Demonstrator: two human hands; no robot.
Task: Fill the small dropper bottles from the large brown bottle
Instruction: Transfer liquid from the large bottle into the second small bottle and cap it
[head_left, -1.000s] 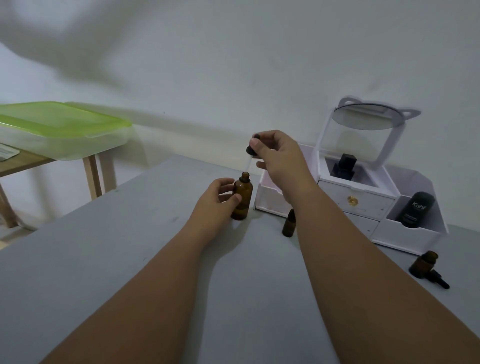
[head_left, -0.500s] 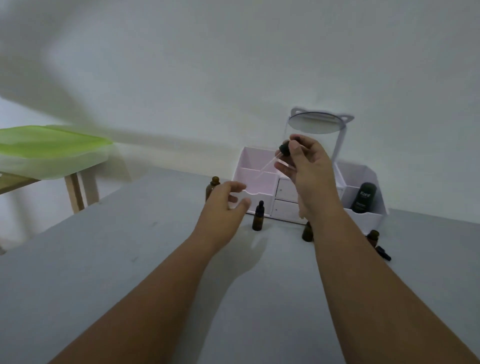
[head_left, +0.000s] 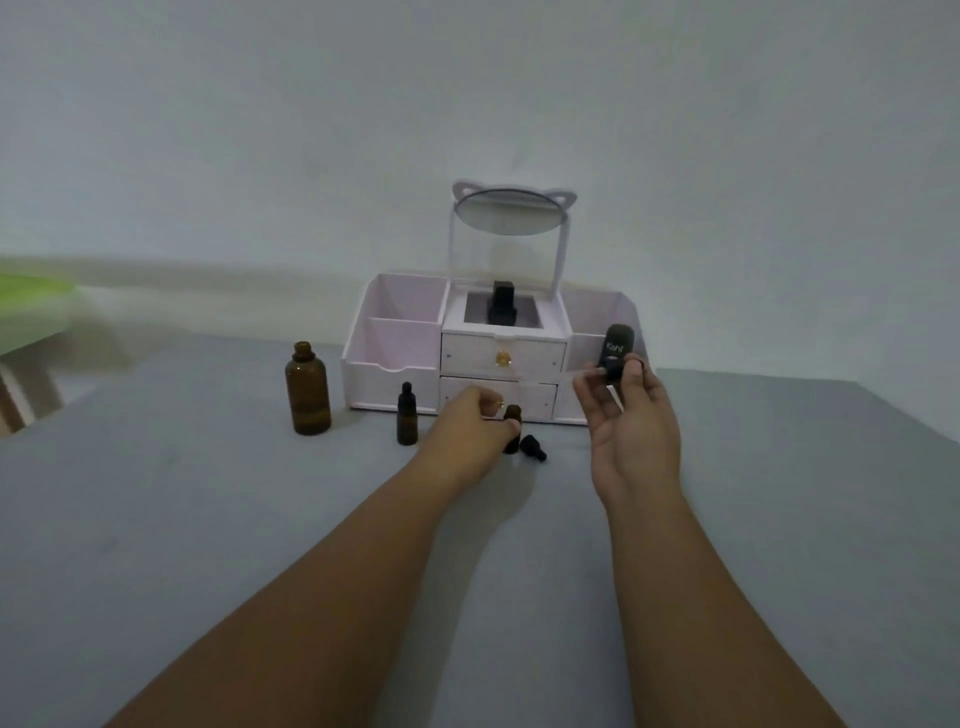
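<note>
Transfer step: a loaded dropper (head_left: 605, 370) is pinched in the right hand (head_left: 631, 431); 1 uncapped small bottle (head_left: 511, 427), left of that grip, is clasped by the left hand (head_left: 470, 434). Next, tip-to-mouth alignment is required.

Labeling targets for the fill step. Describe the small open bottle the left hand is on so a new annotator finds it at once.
Start at the white drawer organizer with the cat-ear mirror at the back of the grey table. Just in front of its lower drawer, the left hand grips a small brown bottle. Unlike the capped small bottle and the large brown bottle further left, it is small and uncapped, with a loose black dropper cap beside it.
</note>
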